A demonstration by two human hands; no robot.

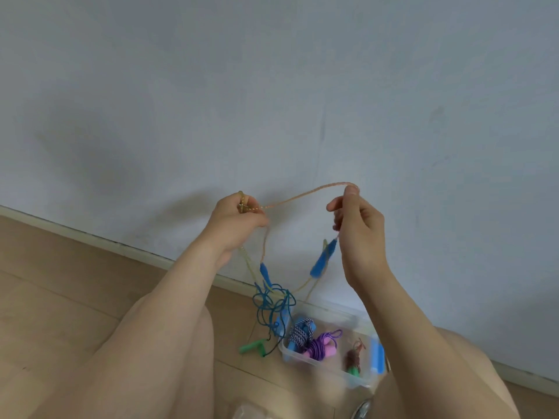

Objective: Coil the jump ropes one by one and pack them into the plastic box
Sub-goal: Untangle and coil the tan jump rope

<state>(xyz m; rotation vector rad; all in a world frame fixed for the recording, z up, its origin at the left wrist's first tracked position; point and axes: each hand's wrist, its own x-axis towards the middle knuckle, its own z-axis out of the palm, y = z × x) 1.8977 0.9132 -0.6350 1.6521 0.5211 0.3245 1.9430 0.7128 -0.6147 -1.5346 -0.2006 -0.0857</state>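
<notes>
A thin orange-yellow jump rope [305,193] with blue handles stretches between my two raised hands in front of the wall. My left hand [239,220] grips a small bunch of its loops. My right hand [355,225] pinches the rope at the top of its arc. One blue handle [323,263] dangles under my right hand, the other blue handle [265,272] hangs below my left. Down on the floor stands the clear plastic box [332,375] holding a blue-and-white coiled rope [299,332], a purple rope [320,346] and a brown one [352,359].
A tangled dark blue rope [272,303] with green handles [252,347] lies on the wooden floor left of the box. My bare knees frame the box on both sides. A white baseboard [90,237] runs along the grey wall behind.
</notes>
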